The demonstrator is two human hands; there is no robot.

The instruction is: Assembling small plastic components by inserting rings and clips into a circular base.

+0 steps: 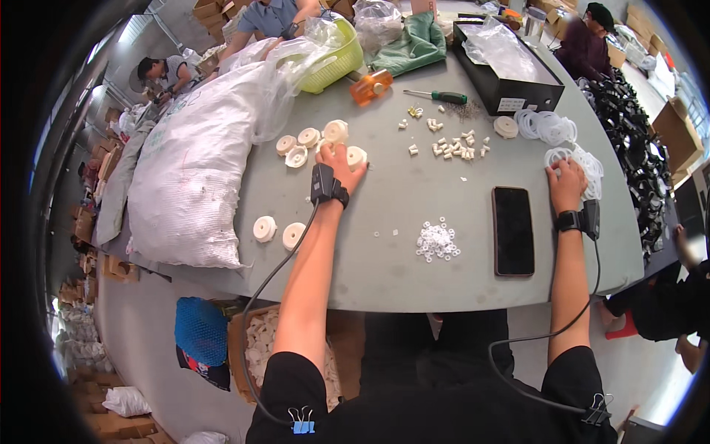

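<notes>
My left hand (342, 169) is over a cluster of cream, round, wheel-shaped plastic parts (308, 137) on the left half of the table. Its fingers are curled round one cream part (356, 157), partly hidden by the hand. At the right edge, my right hand (568, 181) has its fingers bent and closed on a translucent white ring (556, 156) in a loose pile of rings (589, 164). More rings (546, 127) lie just beyond it. Two further cream parts (264, 229) sit nearer me, left of my left forearm.
A grey table (355, 274) bears a phone (513, 231), small white washers (438, 240), small cream fittings (460, 146), a green-handled screwdriver (444, 97), an orange-headed mallet (371, 87), a black box (518, 96), a green basket (329, 66) and a large white sack (196, 170). Other people work nearby.
</notes>
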